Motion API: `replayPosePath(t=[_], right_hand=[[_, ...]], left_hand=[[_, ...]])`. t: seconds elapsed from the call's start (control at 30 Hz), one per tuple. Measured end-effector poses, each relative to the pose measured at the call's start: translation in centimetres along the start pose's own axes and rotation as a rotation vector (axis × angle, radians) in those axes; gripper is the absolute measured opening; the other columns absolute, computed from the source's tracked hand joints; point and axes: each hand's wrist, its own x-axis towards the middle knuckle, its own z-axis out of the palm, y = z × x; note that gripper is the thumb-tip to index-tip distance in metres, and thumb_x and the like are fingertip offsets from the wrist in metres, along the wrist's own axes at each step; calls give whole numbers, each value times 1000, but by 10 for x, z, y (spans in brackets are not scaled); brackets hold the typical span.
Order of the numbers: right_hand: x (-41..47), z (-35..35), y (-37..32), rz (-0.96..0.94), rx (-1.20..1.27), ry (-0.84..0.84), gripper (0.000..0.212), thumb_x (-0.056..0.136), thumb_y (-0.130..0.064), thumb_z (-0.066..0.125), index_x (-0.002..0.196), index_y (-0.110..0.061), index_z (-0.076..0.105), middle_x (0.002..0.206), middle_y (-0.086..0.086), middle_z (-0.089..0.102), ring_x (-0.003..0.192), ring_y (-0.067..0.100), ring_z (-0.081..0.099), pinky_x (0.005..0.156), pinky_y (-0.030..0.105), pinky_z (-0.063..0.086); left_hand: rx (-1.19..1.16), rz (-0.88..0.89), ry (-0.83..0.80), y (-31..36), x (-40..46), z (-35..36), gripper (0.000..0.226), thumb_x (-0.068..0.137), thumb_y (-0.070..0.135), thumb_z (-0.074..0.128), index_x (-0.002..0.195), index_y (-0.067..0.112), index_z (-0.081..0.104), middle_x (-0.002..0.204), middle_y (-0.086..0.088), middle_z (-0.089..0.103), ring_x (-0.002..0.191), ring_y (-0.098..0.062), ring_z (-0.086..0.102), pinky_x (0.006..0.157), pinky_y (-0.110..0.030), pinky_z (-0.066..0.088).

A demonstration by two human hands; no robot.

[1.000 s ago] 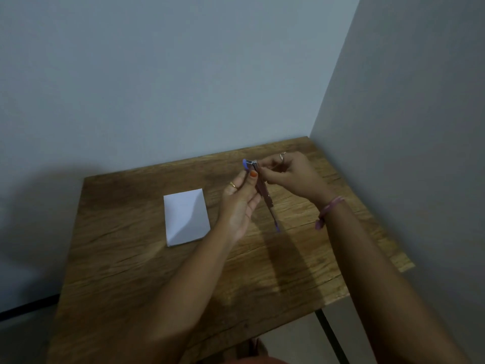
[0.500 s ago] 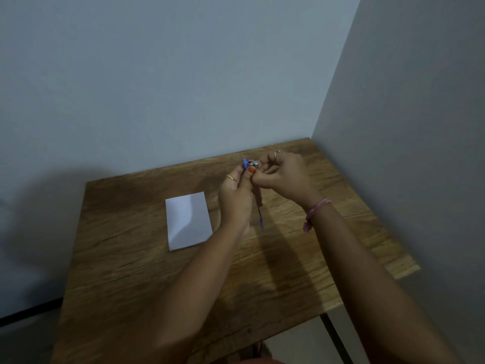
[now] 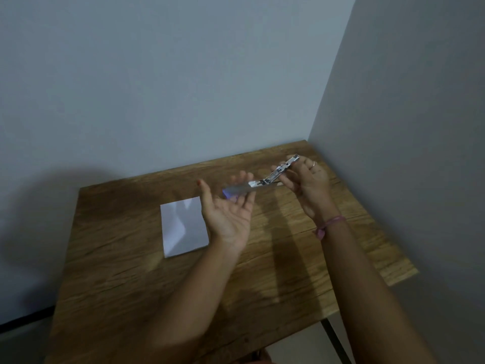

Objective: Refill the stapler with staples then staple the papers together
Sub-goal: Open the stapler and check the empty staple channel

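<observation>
Head view, opened stapler (image 3: 265,181) spanning left hand (image 3: 231,211) palm, seemingly gripped by right hand (image 3: 307,182)

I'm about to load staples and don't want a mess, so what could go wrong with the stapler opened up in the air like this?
1. The stapler is swung open above the table, its purple end only resting on the flat left hand; it could slip off.
2. Only the right hand grips the metal arm, so it might snap shut on fingers.
3. No staples are visible; the papers lie apart.
</observation>
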Motion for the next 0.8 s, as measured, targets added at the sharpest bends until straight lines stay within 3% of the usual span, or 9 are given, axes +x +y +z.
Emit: replayPosePath(t=[0.1,0.2,0.27,0.4,0.53,0.67,0.8], right_hand=[[1,-9,-4,79,-33,-82,20,94,-9,54,82,-13,69,80,6,74,82,24,74,61,20,58],[-1,-10,-4,144,-114,-176,26,95,-6,50,82,-14,72,82,8,74,81,25,74,60,21,58],[-1,-10,-5,163,-147,-219,26,95,-4,49,85,-12,72,84,8,74,81,25,74,60,21,58],[-2,-9,-4,135,-227,-220,18,94,-3,52,97,-9,68,88,8,75,84,21,73,67,25,59],[-7,-8,-2,72,-308,-172,20,90,0,59,107,-8,65,82,5,74,80,18,72,65,23,57],[-12,-10,-2,8,-420,-154,37,86,1,64,121,-7,57,88,4,73,82,19,72,69,29,59],[-17,-14,-3,-137,-647,-129,31,87,-5,65,116,-14,60,102,2,70,89,16,70,76,26,57]], left_hand=[[56,-214,40,-4,-1,-11,43,83,46,63,92,3,67,102,-17,69,89,-28,71,73,-35,61],[171,-527,-32,-6,-2,-9,48,85,37,63,107,-5,63,103,-23,67,83,-28,71,76,-35,58],[141,-612,-77,-7,-1,-5,47,87,34,60,111,-6,64,102,-22,67,80,-26,72,75,-33,58],[38,-582,-29,-12,3,-2,26,82,16,64,97,-4,71,93,-18,69,69,-18,72,61,-25,60],[-14,-593,3,-16,0,-3,24,79,13,65,92,-6,72,86,-16,70,67,-16,71,58,-23,60],[-45,-597,28,-19,-1,-1,29,77,12,67,100,-6,69,85,-15,70,66,-15,71,57,-22,59],[-60,-587,39,-24,0,-2,41,77,12,66,114,-4,62,90,-14,67,66,-14,70,59,-22,59]])
